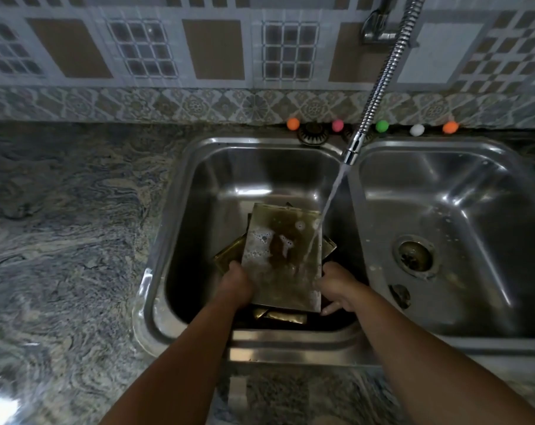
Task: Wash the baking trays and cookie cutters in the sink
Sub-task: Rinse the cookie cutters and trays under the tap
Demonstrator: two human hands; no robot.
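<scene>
Rectangular metal baking tray (283,259), tarnished gold-brown, is held tilted over the left basin of the double stainless-steel sink (180,228), near edge low, far edge raised. Left hand (237,282) grips the tray's near-left edge, fingers curled round it and hidden behind the metal. Right hand (336,288) holds the near-right edge; thumb side against the rim, fingers curled under, one fingertip showing below the corner. Tray lies between the two hands, both at its near end. Water stream (323,216) from the flexible chrome hose tap (379,78) lands on the tray's right side. Tray face: dark brown stain at centre, white soap foam on left and upper parts, wet sheen throughout. Beneath it, more gold-coloured trays (229,254) are stacked in the basin, corners protruding left, right and near. Basin walls stand close on the left and near sides; open room toward the far wall. Right basin (462,210) holds only its drain strainer (415,256). Grey marbled stone surface (61,240) spreads left of the sink. Five small coloured balls (382,126) sit along the far sink edge.
</scene>
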